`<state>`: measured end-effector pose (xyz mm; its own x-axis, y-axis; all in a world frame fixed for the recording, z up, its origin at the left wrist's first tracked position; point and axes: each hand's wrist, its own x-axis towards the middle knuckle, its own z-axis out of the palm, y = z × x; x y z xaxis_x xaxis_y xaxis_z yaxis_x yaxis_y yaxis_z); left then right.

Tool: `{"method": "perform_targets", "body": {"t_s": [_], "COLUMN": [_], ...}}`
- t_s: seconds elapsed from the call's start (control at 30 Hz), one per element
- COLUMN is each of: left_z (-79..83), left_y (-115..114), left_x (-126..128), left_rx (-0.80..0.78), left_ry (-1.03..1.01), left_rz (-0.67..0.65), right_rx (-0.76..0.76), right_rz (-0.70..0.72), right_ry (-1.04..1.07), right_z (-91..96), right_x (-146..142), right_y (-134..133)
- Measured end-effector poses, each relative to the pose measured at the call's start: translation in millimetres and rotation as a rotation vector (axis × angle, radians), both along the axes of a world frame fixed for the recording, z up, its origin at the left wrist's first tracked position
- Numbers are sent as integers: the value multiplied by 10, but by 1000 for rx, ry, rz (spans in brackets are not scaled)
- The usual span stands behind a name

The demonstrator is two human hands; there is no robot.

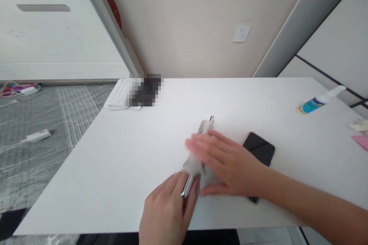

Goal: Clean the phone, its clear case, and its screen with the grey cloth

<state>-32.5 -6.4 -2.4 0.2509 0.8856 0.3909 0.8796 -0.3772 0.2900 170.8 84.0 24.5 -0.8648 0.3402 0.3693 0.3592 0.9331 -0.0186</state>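
Left fingers (173, 184) pinching thin silver slab (187, 188), right fingers (201, 147) together — flat on soft grey cloth (192, 166)

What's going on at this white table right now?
A person is holding a thin silver-edged device up on its edge over the table. The left hand grips its near end. The right hand presses a grey cloth around its side. A flat black phone lies on the table just beyond the right hand, partly under the wrist. A spray bottle lies on its side near the far right corner.
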Motion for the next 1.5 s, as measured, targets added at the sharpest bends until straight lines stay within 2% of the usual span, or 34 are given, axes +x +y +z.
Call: {"method": "perform_targets", "body": {"t_s": [0.07, 0.1, 0.23, 0.3, 0.37, 0.47, 0.53, 0.6, 0.7, 0.73, 0.77, 0.87, 0.93, 1.07, 1.1, 1.17, 1.27, 1.33, 1.4, 1.5], "left_z": [14, 14, -34, -49, -40, -5, 7, 3, -11, -12, -9, 11, 20, -1, -10, -23, -30, -30, -29, -23], "left_y": [-2, -3, -6, -9, -12, -13, -10, -7, -7, -8, -9, -7, -2, 7, 8, 7, 2, -2, -7, -11], "left_x": [8, 7, -29, -39, -30, -2, 8, 6, -3, -4, -3, 3, 2, -19, -23, -23, -11, -6, -6, -12], "left_rx": [-55, -59, 49, 69, 24, -69, -90, -59, 23, 31, 21, -58, -66, 63, 79, 46, -43, -59, -38, 2], "left_ry": [-19, -27, -51, -54, -41, -28, -35, -43, -37, -35, -33, -36, -43, -83, -87, -69, -25, -21, -29, -50], "left_rz": [-11, -11, -29, -42, -25, -8, -14, -15, -9, -6, -7, -12, -11, -23, -30, -28, -24, -30, -29, -18], "right_rx": [-75, -91, -35, -6, -32, -71, -63, -49, -21, -19, -23, -57, -64, 13, 22, -7, -73, -69, -58, -35], "right_rz": [-178, -183, 115, 155, 45, -220, -293, -199, 46, 69, 39, -198, -242, 84, 127, 67, -209, -299, -222, 5], "right_ry": [41, 46, 3, -18, -24, -15, -4, -9, -43, -46, -42, -4, 3, 4, 11, 25, 23, 12, -5, -23], "right_z": [7, 14, 34, 31, 27, 37, 48, 50, 30, 23, 18, 22, 29, 10, 2, -8, 3, 15, 11, -16], "right_x": [55, 56, -69, -93, -39, 85, 98, 40, -50, -52, -38, 34, 28, -103, -113, -67, 74, 106, 53, -51], "right_y": [85, 85, -121, -159, -75, 111, 123, 29, -109, -108, -81, 45, 40, -164, -180, -113, 100, 147, 71, -83]}}
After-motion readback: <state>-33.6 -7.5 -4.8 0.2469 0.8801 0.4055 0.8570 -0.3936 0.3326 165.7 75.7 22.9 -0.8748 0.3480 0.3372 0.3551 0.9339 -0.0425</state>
